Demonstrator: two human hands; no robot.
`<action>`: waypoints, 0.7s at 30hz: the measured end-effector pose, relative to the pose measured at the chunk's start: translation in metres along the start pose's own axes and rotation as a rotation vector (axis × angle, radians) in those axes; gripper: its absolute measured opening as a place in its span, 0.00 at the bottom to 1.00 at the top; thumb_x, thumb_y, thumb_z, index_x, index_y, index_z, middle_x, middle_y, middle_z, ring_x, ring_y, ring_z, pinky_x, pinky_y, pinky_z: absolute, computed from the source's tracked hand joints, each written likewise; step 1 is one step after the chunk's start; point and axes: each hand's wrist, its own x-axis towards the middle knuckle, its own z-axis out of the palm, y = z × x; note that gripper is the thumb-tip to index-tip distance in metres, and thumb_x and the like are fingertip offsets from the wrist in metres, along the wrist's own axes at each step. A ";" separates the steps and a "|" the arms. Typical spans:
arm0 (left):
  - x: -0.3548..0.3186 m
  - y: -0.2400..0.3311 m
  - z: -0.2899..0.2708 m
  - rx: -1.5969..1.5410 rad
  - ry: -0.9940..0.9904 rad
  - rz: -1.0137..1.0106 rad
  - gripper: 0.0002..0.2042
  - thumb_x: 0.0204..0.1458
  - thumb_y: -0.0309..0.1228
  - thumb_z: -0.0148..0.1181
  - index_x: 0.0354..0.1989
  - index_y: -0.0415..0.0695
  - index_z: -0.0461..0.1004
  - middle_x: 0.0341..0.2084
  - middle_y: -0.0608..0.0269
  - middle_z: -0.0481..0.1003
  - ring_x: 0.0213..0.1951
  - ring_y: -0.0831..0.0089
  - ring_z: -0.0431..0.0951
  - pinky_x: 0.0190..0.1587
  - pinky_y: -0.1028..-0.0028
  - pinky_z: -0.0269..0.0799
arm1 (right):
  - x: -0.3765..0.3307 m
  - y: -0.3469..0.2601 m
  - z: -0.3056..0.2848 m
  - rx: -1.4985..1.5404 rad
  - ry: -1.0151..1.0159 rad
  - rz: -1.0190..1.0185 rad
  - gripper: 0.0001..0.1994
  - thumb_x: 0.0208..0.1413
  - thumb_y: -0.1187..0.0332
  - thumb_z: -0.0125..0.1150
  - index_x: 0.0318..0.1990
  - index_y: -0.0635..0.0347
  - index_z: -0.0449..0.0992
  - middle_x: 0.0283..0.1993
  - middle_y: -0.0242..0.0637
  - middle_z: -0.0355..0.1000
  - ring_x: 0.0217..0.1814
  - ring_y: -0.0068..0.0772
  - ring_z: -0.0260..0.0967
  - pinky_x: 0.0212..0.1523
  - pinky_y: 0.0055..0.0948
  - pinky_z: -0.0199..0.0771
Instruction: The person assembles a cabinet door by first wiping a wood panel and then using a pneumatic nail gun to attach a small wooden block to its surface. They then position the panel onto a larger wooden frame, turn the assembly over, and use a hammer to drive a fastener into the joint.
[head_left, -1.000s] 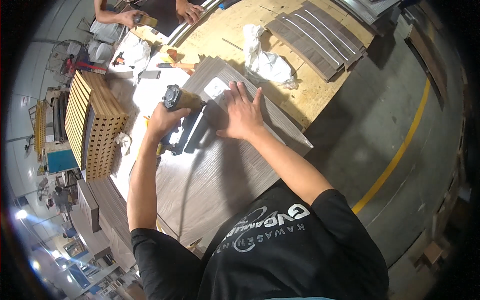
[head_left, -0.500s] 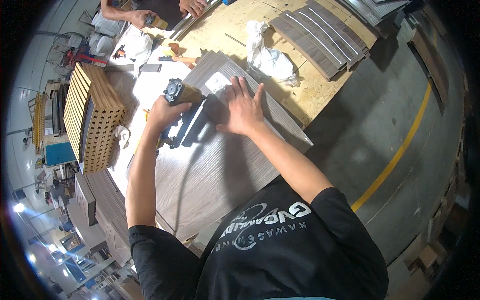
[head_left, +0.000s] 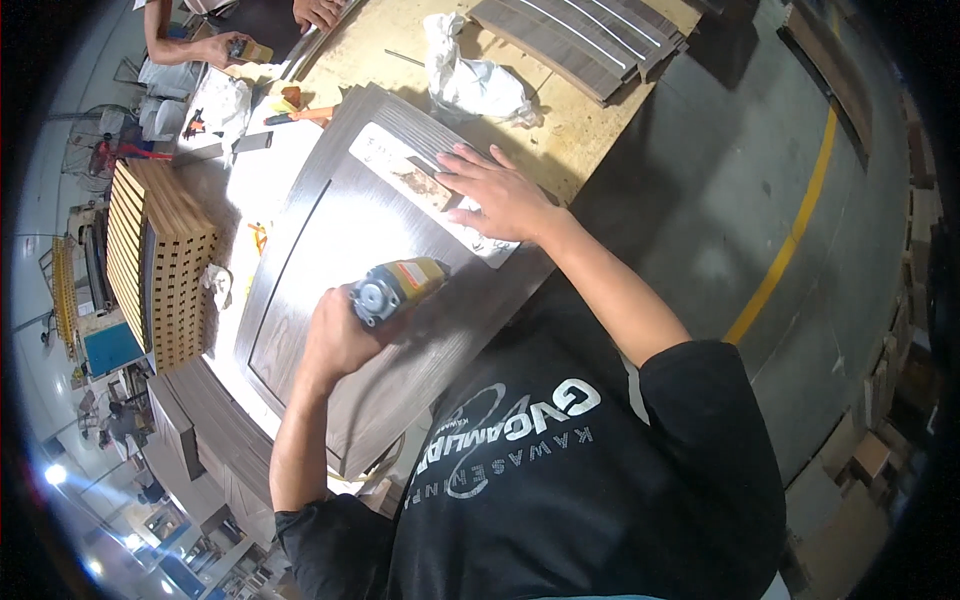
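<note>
Yellow and grey at the power tool [head_left: 405,283], wrapped tight in the left hand [head_left: 338,340] and well shifted: down from beside the white patch near the far corner, now over the wood-grain panel [head_left: 400,385] between its middle and its near edge. Nose aimed toward the right, with contact against the surface impossible to tell from here. Across to the right hand [head_left: 505,200], laid palm down near the panel's right-hand edge with fingers apart, now angled leftward after pointing away from the body half a second earlier. Beneath those fingers, a change worth calling: a long white strip [head_left: 375,143] on view, with a brown patch [head_left: 435,195] partway along, in place of the small white patch from before. Also fresh to the eye, a dark line [head_left: 297,240] running alongside the panel's left edge (easy to miss in all that glare). Past the far corner, still lying on the workbench [head_left: 350,75], a crumpled white bag [head_left: 475,85], then brown boards [head_left: 595,30], sliced off by the top of the view this time. And at the workbench's far edge, again a co-worker's hand [head_left: 216,50] around a small yellow tool [head_left: 260,52].
</note>
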 end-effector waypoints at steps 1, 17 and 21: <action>0.000 0.004 0.006 0.004 0.005 0.026 0.18 0.42 0.35 0.70 0.40 0.38 0.80 0.28 0.46 0.79 0.33 0.53 0.82 0.37 0.65 0.76 | -0.002 0.001 0.002 0.024 0.060 -0.020 0.26 0.61 0.51 0.51 0.63 0.53 0.67 0.73 0.34 0.54 0.77 0.38 0.42 0.74 0.53 0.39; 0.003 0.010 0.027 0.051 0.009 0.033 0.19 0.44 0.36 0.71 0.41 0.36 0.79 0.31 0.49 0.81 0.33 0.62 0.83 0.39 0.67 0.78 | -0.004 0.001 0.006 0.130 0.213 -0.025 0.16 0.62 0.62 0.51 0.52 0.55 0.77 0.65 0.33 0.66 0.73 0.37 0.53 0.72 0.49 0.48; 0.002 0.016 0.033 0.125 0.025 0.029 0.19 0.41 0.37 0.71 0.40 0.40 0.78 0.29 0.48 0.80 0.32 0.55 0.81 0.37 0.63 0.77 | -0.004 0.003 0.007 0.152 0.169 -0.012 0.17 0.64 0.60 0.47 0.54 0.54 0.76 0.66 0.33 0.65 0.74 0.38 0.51 0.73 0.46 0.46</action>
